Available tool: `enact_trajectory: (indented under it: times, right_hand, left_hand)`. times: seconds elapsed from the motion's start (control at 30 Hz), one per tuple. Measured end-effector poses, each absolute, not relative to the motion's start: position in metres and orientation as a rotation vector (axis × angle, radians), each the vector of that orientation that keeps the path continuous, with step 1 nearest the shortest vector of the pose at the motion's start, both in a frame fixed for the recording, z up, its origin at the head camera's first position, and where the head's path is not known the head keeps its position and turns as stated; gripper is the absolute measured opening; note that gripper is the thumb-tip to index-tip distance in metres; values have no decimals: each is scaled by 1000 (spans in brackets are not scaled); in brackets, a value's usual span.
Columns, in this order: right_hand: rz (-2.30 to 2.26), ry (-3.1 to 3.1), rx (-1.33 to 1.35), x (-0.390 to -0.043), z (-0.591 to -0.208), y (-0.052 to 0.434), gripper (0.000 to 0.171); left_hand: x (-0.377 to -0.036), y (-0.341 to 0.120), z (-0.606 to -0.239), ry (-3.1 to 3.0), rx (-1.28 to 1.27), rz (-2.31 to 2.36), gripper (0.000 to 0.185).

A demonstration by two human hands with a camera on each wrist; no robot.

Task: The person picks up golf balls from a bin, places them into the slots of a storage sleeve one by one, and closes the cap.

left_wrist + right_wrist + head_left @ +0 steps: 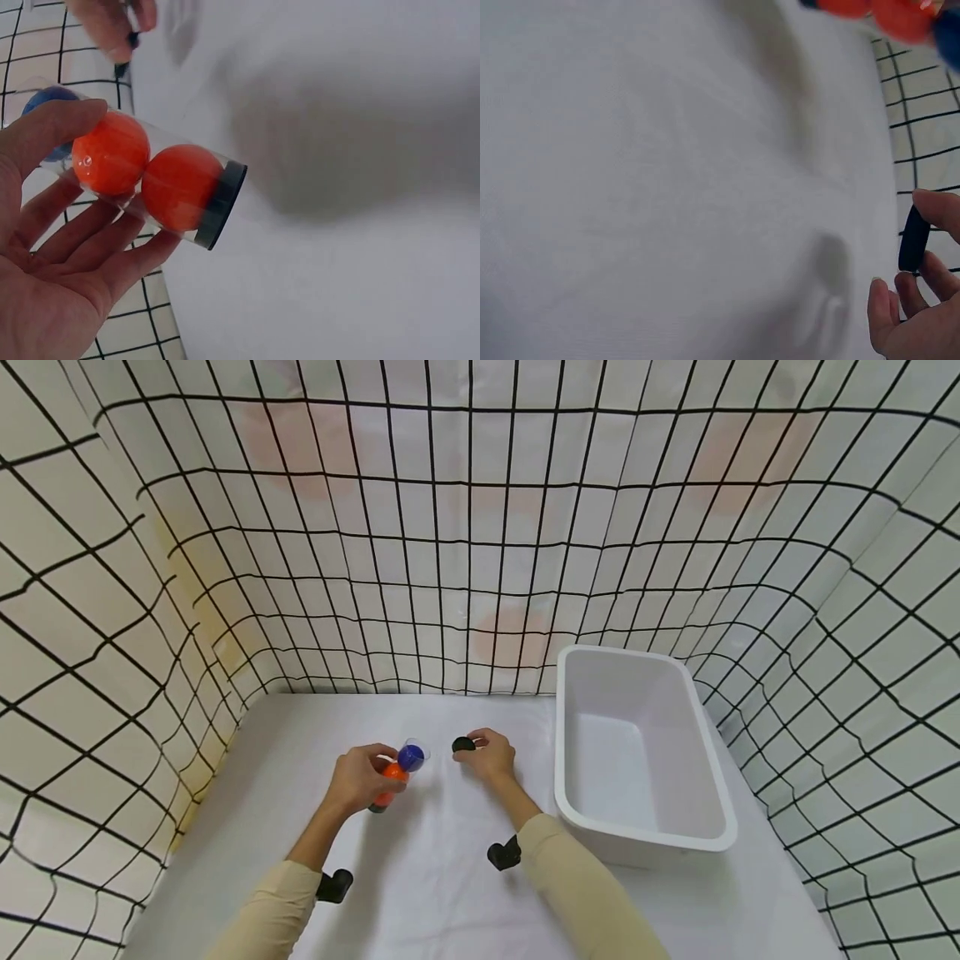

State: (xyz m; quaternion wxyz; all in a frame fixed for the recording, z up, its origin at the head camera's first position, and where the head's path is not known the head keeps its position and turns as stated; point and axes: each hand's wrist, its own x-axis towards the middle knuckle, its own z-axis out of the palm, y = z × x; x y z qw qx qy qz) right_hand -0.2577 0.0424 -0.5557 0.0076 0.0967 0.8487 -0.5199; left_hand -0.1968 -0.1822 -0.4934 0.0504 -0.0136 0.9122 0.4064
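The left hand [362, 777] grips a clear tube [142, 180], fingers [90, 240] curled under it and thumb over the top, holding it tilted above the white worktop [420, 868]. Inside sit two orange balls [180, 186] and a blue ball [410, 757] at the open upper end; a dark cap closes the lower end. The right hand [489, 757] pinches a black lid [913, 238] between thumb and fingertips, just beside the tube. A white bin [712, 827] stands to the right. No writing is legible.
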Motion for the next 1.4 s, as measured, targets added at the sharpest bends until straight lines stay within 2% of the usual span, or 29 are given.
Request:
enact_trajectory:
  times: [0.23, 0.53, 1.03, 1.4]
  right_hand:
    - [-1784, 2702, 192, -256, -535, 40, 39]
    - [-2052, 2604, 261, -252, -507, 36, 45]
    - [-1726, 2605, -12, -239, -482, 45, 46]
    - [-1710, 2672, -49, -235, -483, 48, 38]
  left_hand:
    - [-200, -166, -507, 2800, -63, 1266, 43]
    - [-204, -151, -515, 2856, -58, 1287, 44]
    - [-208, -131, -521, 2851, -39, 1317, 44]
    - [-207, -124, -520, 2829, -53, 1334, 45]
